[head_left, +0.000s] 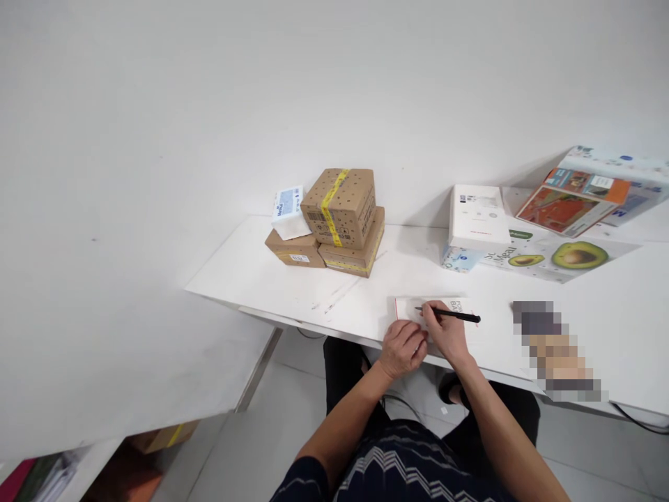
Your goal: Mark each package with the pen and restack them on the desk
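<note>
My right hand grips a black pen, its tip resting on a white card or envelope lying near the front edge of the white table. My left hand rests curled at the card's left corner, fingers closed against it, beside the right hand. The card carries red edging and some grey print at its far side.
Three brown cardboard boxes with yellow tape are stacked at the table's far left, next to a white-and-blue packet. A white box, an avocado poster and open magazines lie at the right. A blurred patch sits by the front edge.
</note>
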### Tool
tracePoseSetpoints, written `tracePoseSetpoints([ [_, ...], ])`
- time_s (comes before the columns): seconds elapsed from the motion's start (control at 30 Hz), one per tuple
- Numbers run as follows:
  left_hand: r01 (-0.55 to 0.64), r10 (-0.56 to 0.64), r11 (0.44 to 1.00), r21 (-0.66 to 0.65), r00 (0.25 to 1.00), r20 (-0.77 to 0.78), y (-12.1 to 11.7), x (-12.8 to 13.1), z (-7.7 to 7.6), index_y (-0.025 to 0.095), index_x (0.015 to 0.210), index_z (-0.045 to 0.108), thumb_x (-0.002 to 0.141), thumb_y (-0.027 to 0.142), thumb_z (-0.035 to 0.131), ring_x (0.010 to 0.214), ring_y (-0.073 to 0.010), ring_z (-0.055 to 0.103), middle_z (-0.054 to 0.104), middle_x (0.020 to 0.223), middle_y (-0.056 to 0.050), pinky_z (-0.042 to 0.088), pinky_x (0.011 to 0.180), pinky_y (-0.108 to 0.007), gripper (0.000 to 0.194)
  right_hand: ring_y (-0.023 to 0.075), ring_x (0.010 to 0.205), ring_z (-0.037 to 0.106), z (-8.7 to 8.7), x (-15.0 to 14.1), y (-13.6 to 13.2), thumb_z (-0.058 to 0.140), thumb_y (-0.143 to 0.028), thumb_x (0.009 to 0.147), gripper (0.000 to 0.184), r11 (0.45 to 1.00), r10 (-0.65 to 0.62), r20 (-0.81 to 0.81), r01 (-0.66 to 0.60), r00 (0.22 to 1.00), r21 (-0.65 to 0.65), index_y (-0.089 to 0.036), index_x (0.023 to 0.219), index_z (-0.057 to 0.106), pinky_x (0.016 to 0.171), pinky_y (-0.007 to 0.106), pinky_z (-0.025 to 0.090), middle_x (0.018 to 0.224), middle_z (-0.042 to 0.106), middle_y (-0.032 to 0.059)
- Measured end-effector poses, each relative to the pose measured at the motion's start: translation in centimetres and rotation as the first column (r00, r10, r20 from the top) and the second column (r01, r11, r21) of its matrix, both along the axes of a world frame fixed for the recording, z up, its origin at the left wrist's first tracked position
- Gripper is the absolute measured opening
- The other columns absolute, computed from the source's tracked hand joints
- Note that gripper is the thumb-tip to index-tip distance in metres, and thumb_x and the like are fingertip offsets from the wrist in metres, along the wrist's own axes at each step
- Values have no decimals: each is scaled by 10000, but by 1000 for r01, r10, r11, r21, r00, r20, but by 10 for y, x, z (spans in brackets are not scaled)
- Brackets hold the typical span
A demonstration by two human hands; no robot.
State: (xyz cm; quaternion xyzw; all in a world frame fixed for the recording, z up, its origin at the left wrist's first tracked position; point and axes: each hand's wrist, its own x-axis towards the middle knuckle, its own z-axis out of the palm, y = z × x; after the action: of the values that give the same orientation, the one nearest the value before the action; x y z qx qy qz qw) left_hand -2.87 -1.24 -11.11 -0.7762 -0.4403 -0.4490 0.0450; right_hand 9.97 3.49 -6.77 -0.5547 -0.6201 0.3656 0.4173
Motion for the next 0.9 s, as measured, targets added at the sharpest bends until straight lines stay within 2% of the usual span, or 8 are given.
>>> tracePoseSetpoints([
  [0.37,-14,14,1000,18,1000,-6,1,0,-2,181,957,651,826,221,536,931,-206,614,684,932,-69,528,827,-359,179,195,621,621,6,-2,1,469,-446,869,274,1000,23,82,-22,996,-8,-205,791,574,634,323,480,665,647,26],
  [0.67,1,-1,999,-36,1000,-15,0,-1,-5,197,959,657,838,233,511,946,-209,620,687,948,-79,522,847,-382,193,201,631,624,7,-3,1,514,-451,843,262,999,15,37,-14,999,-32,-207,786,592,648,328,482,663,656,26],
  [0.77,6,-7,997,-74,1000,-16,-1,-1,-8,208,974,657,836,248,512,943,-217,624,686,948,-77,519,850,-395,204,192,626,616,9,0,-2,494,-461,861,281,998,-53,-16,52,998,-30,-203,789,580,619,311,480,622,622,13],
  [0.83,5,-6,997,-79,1000,-8,0,-1,-8,210,984,652,828,244,530,944,-216,623,685,947,-76,515,854,-393,201,167,570,575,15,7,-4,481,-456,873,286,987,-156,-96,153,983,-36,-199,791,573,565,286,457,578,576,-6],
  [0.9,10,-10,997,-71,1000,1,-1,0,-6,210,995,642,820,230,547,951,-216,617,681,952,-75,512,858,-391,200,140,515,520,24,21,-8,493,-440,865,277,959,-283,-226,279,932,-49,-188,794,583,521,268,429,572,553,-14],
])
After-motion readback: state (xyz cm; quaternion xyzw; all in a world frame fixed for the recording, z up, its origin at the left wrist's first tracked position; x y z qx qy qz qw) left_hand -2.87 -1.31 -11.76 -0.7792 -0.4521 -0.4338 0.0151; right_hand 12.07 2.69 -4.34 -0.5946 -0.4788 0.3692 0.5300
